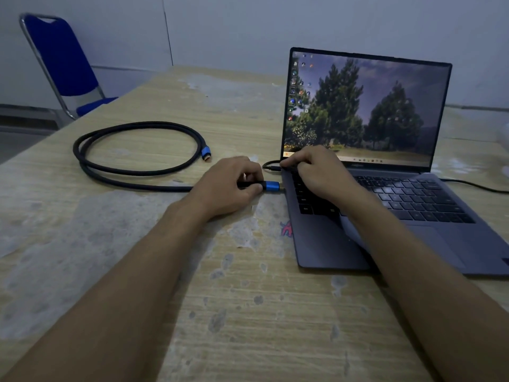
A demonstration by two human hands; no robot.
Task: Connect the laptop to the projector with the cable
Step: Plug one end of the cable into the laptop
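An open grey laptop [429, 235] stands on the right of the table, its screen lit. A black braided cable [132, 172] lies looped to its left, and the free blue plug [206, 153] rests on the table. My left hand [228, 186] pinches the other blue plug [271, 186], whose tip sits at the laptop's left edge. My right hand [316, 172] lies on the laptop's back left corner, fingers curled over the keyboard's edge. No projector is in view.
A worn wooden table [220, 299] carries everything. A thin black cord [271, 164] is plugged in at the laptop's left side, behind the blue plug. Another black cord [479, 186] runs off to the right. A blue folding chair [63, 62] stands at the far left.
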